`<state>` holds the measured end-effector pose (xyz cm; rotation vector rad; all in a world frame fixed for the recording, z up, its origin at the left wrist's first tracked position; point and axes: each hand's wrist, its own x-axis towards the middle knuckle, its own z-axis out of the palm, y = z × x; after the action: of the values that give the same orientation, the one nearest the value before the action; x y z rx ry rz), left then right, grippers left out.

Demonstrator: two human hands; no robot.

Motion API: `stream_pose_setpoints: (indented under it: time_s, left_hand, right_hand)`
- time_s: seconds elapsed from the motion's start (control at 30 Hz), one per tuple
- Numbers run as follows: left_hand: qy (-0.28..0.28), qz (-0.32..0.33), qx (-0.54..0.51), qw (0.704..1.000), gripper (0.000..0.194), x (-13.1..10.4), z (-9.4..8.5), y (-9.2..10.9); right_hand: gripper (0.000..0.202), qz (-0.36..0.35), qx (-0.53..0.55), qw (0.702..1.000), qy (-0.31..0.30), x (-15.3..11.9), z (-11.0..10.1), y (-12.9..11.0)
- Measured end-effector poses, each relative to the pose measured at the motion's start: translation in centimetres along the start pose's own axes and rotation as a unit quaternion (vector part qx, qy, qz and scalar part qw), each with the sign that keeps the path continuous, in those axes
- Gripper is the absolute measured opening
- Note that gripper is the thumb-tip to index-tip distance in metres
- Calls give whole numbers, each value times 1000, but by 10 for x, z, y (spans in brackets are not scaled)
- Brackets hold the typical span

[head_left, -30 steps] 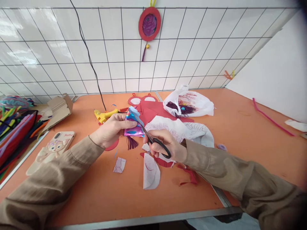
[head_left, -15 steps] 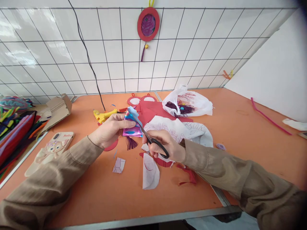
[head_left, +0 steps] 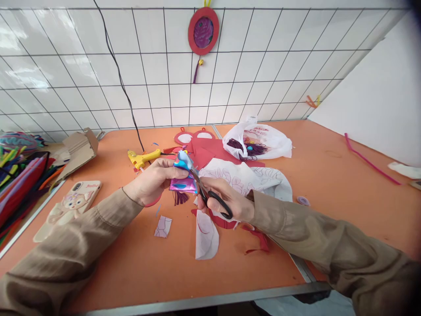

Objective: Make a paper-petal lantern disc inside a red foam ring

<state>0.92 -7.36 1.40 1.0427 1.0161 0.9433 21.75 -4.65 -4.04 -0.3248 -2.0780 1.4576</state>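
Between the thumb and fingers of my left hand (head_left: 154, 179) is a shiny pink and blue packet (head_left: 183, 183), held up over the table. My right hand (head_left: 226, 199) grips black-handled scissors (head_left: 221, 204), with their blades at the packet's right edge and top. A blue flap at the top of the packet is bent over. Just below it a purple tassel (head_left: 180, 198) shows in part. Under my right hand lie a folded white paper piece (head_left: 207, 237) and a red ring, partly covered. A small patterned scrap (head_left: 163, 227) lies nearer the front.
A yellow glue gun (head_left: 144, 157) and red card sheets (head_left: 210, 151) lie behind my hands. A white plastic bag (head_left: 272, 142) with purple tassels stands back right. On the left are a phone (head_left: 70, 206), cardboard (head_left: 80, 149) and pipe cleaners (head_left: 26, 193). A red round ornament (head_left: 191, 46) hangs on the tiled wall.
The packet in my left hand has dropped slightly and tilted, and its blue top flap leans further over. The scissor blades still meet its right side.
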Motion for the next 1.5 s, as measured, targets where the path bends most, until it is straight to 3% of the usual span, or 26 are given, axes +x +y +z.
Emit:
stream_pose_setpoints:
  time_s: [0.4, 0.77, 1.07, 1.5]
  left_hand:
    - [-20, 11, 11, 1000, 21, 5, 0, -9]
    - [-4, -4, 2, 1000, 18, 6, -1, -11]
    - [-25, 5, 18, 1000, 18, 3, -2, -11]
    - [-26, 7, 5, 1000, 17, 5, -5, -11]
  right_hand:
    - [58, 1, -86, 996, 7, 1, 0, -4]
    - [52, 6, -17, 1000, 20, 0, 2, -1]
    - [53, 15, 23, 1000, 11, 0, 1, -1]
    - [55, 82, 53, 995, 7, 1, 0, -6]
